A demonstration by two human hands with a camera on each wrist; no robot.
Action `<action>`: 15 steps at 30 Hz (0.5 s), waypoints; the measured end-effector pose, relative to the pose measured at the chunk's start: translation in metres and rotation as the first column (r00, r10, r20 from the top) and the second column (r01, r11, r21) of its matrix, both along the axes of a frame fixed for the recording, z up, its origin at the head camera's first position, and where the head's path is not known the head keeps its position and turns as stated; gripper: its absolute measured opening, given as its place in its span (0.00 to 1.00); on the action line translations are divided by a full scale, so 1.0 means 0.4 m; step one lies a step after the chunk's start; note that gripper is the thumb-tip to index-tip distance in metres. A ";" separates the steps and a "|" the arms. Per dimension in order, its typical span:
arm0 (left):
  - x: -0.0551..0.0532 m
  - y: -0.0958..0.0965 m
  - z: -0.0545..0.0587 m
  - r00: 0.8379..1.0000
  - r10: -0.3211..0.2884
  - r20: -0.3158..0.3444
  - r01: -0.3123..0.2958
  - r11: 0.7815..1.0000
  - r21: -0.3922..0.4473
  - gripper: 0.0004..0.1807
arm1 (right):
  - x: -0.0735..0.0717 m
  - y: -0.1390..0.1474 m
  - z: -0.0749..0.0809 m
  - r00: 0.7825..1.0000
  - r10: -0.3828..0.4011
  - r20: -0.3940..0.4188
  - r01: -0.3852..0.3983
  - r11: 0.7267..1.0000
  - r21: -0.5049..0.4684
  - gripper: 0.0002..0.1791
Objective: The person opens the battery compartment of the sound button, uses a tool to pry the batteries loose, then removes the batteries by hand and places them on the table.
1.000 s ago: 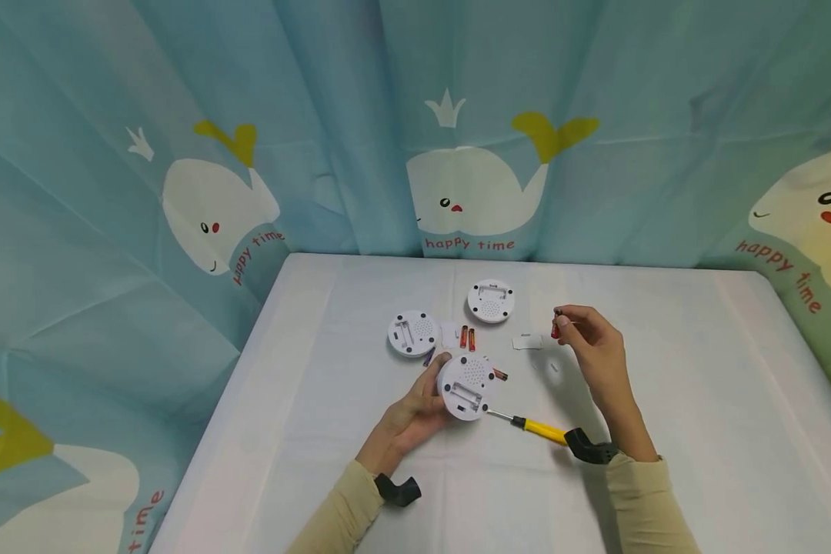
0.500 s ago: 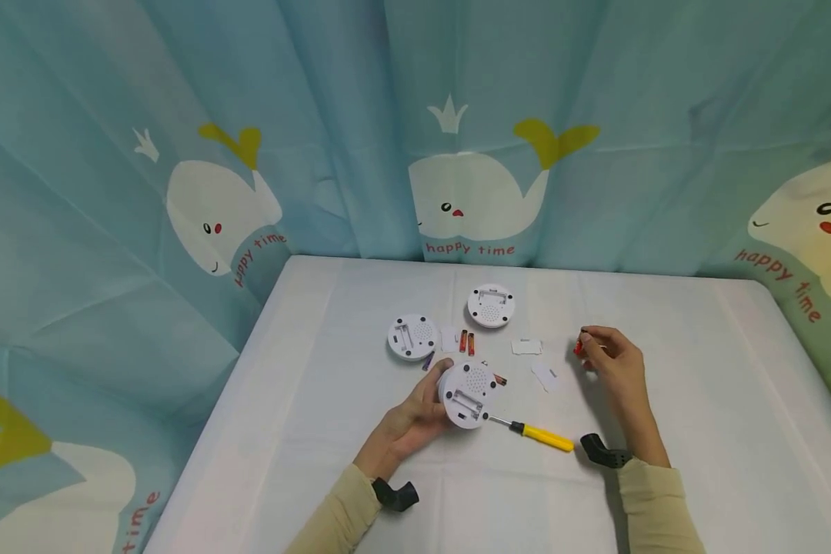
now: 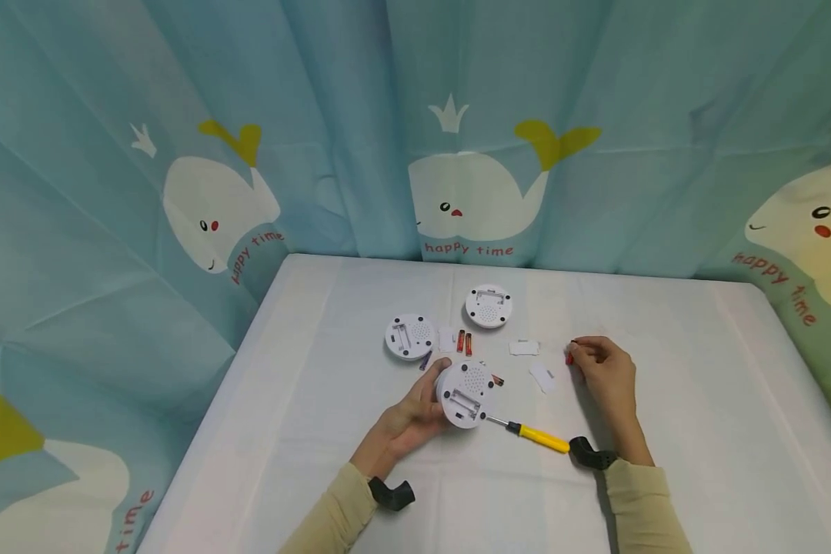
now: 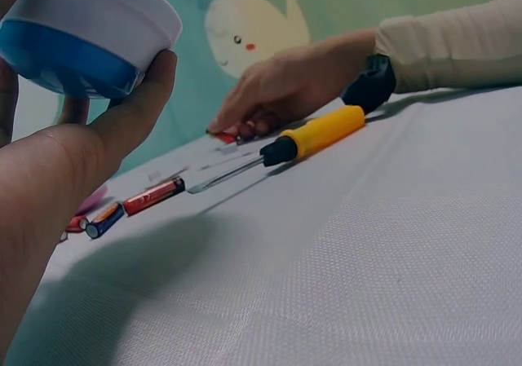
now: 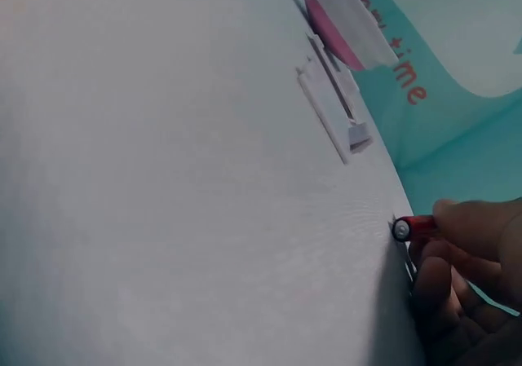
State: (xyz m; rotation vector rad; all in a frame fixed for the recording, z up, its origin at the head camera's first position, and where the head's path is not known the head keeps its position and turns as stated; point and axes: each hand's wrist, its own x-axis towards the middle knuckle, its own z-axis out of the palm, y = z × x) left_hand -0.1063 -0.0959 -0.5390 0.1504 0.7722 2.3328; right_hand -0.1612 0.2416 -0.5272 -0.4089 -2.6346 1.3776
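My left hand grips a round white device above the table, its underside with an uncovered battery compartment facing up. In the left wrist view this device shows a blue lower part. Between thumb and fingers, my right hand pinches a red battery close over the tabletop. The right wrist view shows one end of that battery sticking out past the thumb. Left of the right hand lie two white battery covers, one farther back and one nearer.
Two more white devices lie behind the left hand, one at left and one farther back. Red batteries, a purple battery and another white cover are between them. A yellow-handled screwdriver lies in front.
My right hand has shifted right, then slightly back left and lower toward the table with the battery. The nearer white cover, a small sliver earlier, now lies flat. The left hand holds nearly still.
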 end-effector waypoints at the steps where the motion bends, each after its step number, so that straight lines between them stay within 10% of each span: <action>1: 0.000 -0.002 0.000 1.000 -0.002 0.001 0.002 1.000 -0.004 0.42 | -0.001 -0.003 -0.003 1.000 -0.006 -0.002 0.006 1.000 0.013 0.16; 15: -0.001 0.002 0.002 1.000 0.010 0.019 -0.010 1.000 -0.012 0.40 | -0.001 -0.013 0.004 0.999 -0.035 0.022 0.032 0.995 0.097 0.15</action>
